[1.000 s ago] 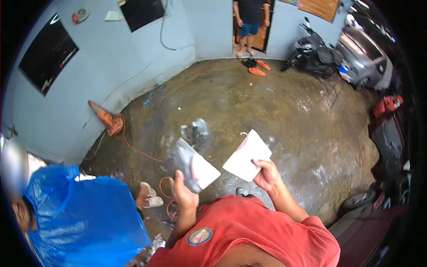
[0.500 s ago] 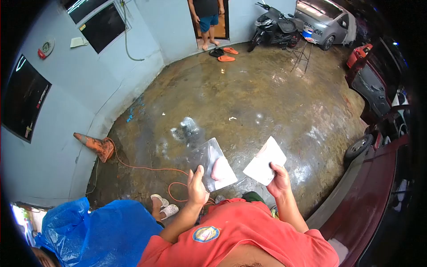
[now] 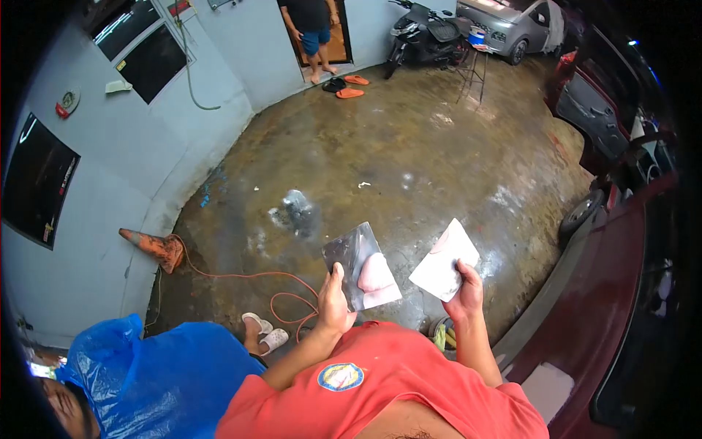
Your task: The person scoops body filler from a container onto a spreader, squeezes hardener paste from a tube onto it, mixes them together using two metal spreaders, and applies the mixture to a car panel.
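In front of my red shirt, my left hand (image 3: 336, 306) is closed on the near edge of a shiny grey flat plate (image 3: 344, 250), with its thumb raised along the side. A smooth mound of pink paste (image 3: 376, 272) lies on the plate's right part. My right hand (image 3: 466, 294) pinches a white flat sheet (image 3: 439, 274) at its lower right corner, thumb on top. The sheet's upper side carries a faint pinkish smear. Plate and sheet are apart, both over the wet floor.
A dark red vehicle (image 3: 614, 289) with a pale patch runs along the right. At left are a person in a blue plastic cover (image 3: 183, 377), an orange cone (image 3: 157, 250) and an orange hose (image 3: 248, 275). Farther off are a motorcycle (image 3: 424, 36), a stand (image 3: 477, 69) and a person in a doorway.
The view has shifted, so the room's things sit higher and farther left. My hands have moved slightly right in the picture, and the plate shows more of its face. Both grips stay the same.
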Motion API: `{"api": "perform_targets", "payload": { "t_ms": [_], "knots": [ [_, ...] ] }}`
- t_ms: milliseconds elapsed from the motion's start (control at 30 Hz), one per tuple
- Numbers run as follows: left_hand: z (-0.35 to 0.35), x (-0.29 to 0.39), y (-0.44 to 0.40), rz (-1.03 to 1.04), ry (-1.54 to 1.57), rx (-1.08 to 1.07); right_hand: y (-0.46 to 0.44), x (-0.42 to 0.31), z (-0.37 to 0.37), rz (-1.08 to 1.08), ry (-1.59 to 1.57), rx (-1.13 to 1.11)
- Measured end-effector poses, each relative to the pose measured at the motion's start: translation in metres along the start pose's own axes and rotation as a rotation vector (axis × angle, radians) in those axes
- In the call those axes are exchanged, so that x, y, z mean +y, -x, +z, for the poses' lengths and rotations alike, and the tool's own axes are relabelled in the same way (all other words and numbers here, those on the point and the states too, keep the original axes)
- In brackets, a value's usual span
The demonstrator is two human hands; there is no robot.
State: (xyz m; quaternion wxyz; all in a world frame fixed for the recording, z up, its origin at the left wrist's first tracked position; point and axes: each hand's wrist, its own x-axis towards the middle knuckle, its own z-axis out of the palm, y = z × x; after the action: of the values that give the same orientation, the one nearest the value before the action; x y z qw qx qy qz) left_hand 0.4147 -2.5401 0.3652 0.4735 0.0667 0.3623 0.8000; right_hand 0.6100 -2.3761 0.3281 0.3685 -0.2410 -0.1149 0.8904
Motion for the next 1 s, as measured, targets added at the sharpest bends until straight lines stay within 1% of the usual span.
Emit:
{"api": "perform_targets", "payload": {
  "t_ms": [67,167,233,367,467,567,667,733,800,867,900,933,1000],
  "knots": [
    [0.014,-0.021,0.011,-0.054,0.066,-0.041,0.022,-0.022,-0.016,-0.027,-0.007,0.042],
    [0.037,-0.052,0.031,-0.067,0.046,0.014,0.046,-0.045,-0.043,-0.077,-0.031,0.039],
    [0.048,-0.068,0.048,-0.102,0.045,-0.03,0.061,-0.058,-0.06,-0.099,-0.055,0.036],
    [0.068,-0.089,0.08,-0.129,-0.005,-0.114,0.088,-0.076,-0.08,-0.122,-0.101,0.034],
    [0.074,-0.098,0.092,-0.11,-0.015,-0.097,0.1,-0.083,-0.085,-0.139,-0.118,0.016],
    [0.076,-0.105,0.106,-0.102,-0.003,-0.062,0.109,-0.085,-0.092,-0.143,-0.142,0.011],
    [0.06,-0.115,0.114,-0.094,-0.001,-0.059,0.113,-0.085,-0.099,-0.114,-0.134,0.015],
    [0.055,-0.12,0.119,-0.085,0.004,0.031,0.114,-0.082,-0.104,-0.094,-0.153,0.041],
    [0.05,-0.12,0.122,-0.053,-0.108,0.058,0.111,-0.076,-0.116,-0.024,-0.225,0.032],
    [0.049,-0.113,0.124,-0.125,-0.098,-0.006,0.106,-0.067,-0.125,-0.043,-0.231,-0.054],
    [0.03,-0.117,0.118,-0.085,-0.161,0.133,0.108,-0.065,-0.124,-0.061,-0.253,-0.081],
    [0.044,-0.114,0.118,-0.12,-0.165,0.08,0.113,-0.067,-0.117,-0.082,-0.227,-0.069],
    [0.039,-0.106,0.104,-0.158,-0.16,0.04,0.115,-0.064,-0.109,-0.122,-0.232,-0.042]
  ]
}}
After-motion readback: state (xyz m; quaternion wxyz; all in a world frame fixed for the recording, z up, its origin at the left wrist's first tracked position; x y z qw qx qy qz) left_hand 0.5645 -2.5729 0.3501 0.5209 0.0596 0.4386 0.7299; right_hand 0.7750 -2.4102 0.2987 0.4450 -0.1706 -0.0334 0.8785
